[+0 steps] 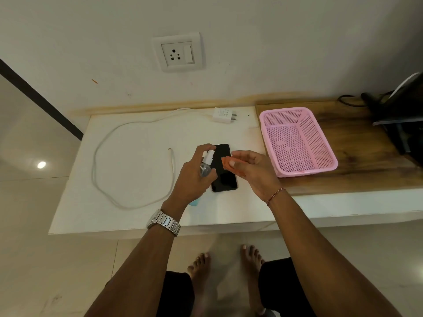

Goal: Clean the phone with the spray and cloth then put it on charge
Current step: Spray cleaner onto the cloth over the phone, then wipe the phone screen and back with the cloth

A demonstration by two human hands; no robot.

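Note:
A black phone [224, 177] lies screen up on the white tabletop [137, 138]. My left hand [194, 177] grips a small clear spray bottle [207, 163] with a white nozzle, held over the phone's left edge, a finger on the nozzle top. My right hand [254, 170] pinches a folded orange cloth [229, 164] just above the phone's right side. A white charger plug [223, 115] lies at the back of the table, its white cable [100, 156] looping round to a loose end [170, 150] left of the phone. The wall socket [177, 53] is above the table.
A pink plastic basket [297, 143] stands on the wooden counter [357, 143] to the right. Dark equipment with cables [400, 106] sits at the far right. A bit of something light blue [194, 203] shows under my left wrist. My bare feet are on the tiled floor below.

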